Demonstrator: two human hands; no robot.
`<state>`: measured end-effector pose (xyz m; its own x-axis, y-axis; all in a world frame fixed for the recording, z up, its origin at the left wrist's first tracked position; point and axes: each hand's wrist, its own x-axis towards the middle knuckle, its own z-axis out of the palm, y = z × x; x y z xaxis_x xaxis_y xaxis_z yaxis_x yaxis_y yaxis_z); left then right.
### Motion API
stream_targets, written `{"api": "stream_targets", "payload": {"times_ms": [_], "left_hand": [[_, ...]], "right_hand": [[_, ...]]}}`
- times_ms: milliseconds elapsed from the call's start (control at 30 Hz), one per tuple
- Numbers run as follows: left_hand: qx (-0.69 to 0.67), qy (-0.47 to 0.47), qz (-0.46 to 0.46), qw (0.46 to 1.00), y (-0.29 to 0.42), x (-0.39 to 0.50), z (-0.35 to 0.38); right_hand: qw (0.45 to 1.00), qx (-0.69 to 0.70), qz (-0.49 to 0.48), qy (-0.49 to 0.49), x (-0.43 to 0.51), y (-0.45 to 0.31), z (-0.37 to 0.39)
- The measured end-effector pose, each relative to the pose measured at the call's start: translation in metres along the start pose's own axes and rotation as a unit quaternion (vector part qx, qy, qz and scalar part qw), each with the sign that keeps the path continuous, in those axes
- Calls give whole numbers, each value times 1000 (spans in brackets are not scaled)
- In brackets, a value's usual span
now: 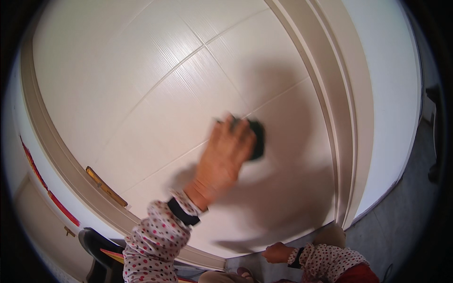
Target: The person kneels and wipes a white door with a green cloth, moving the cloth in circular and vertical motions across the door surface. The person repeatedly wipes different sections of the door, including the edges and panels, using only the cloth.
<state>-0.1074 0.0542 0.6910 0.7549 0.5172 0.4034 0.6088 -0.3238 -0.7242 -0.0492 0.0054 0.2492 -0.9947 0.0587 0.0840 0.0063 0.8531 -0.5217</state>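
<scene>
My left hand (221, 155), blurred, presses a dark green cloth or pad (258, 139) against a cream door (148, 127) with grooved panel lines. Its fingers lie spread over the pad, which shows past their right side. Low at the right, my right hand (278, 252) hangs near the door's bottom edge, curled into a fist with nothing visible in it. A brass handle plate (106, 186) is fixed at the door's left edge, away from both hands.
A beige door frame (343, 116) borders the door, with white wall (389, 106) beyond. A black chair (97, 244) stands at lower left, near a second door (46, 212). A red strip (63, 208) runs along the left wall. Grey floor (393, 219) shows below.
</scene>
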Motion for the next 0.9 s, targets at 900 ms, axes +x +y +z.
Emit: {"api": "stream_targets", "payload": {"times_ms": [900], "left_hand": [[28,72,-40,996,-29,35,-8]], "right_hand": [[999,-37,15,28,-5,4,5]]}}
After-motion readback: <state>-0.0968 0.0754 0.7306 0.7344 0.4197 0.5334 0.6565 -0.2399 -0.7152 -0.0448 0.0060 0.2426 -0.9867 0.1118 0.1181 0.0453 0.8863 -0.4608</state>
